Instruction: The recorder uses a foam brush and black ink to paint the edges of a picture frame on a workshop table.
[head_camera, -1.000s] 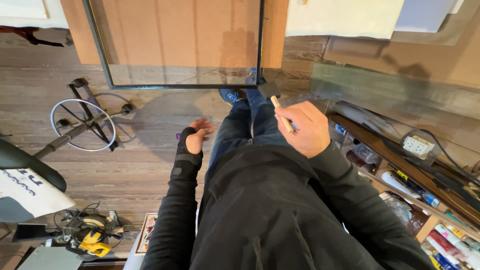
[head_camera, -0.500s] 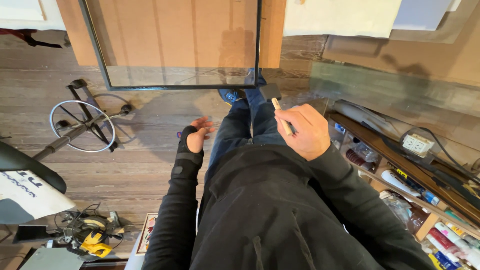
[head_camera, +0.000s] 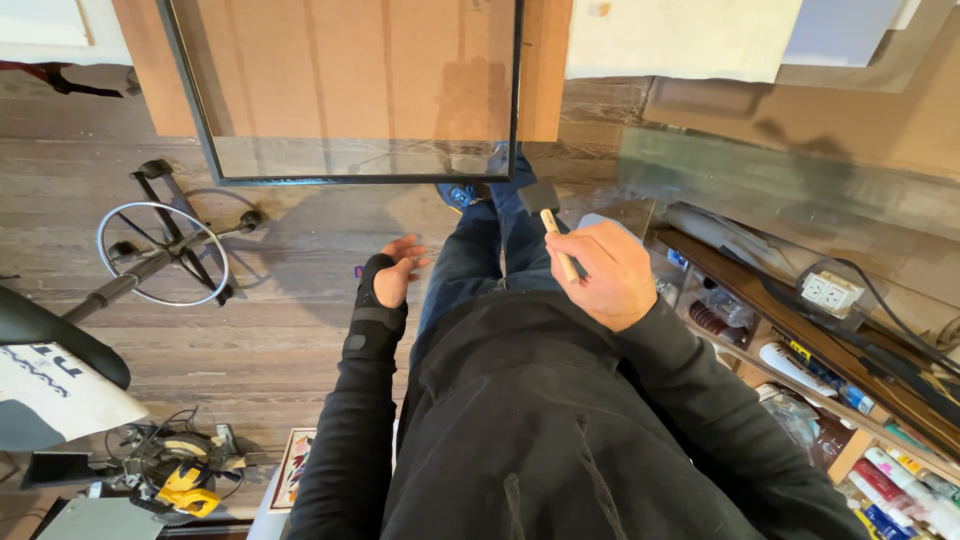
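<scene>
Head view: our right hand (head_camera: 608, 275) is closed around a foam brush (head_camera: 553, 225) with a pale wooden handle, its dark head pointing toward the lower edge of the black-framed glass pane (head_camera: 350, 90). Our left hand (head_camera: 393, 272), in a black wrist brace, hangs open and empty, apparently beside our thigh.

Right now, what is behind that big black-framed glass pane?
Through the black-framed glass pane brown cardboard shows, leaning upright behind it. Whatever the cardboard covers is hidden.
</scene>
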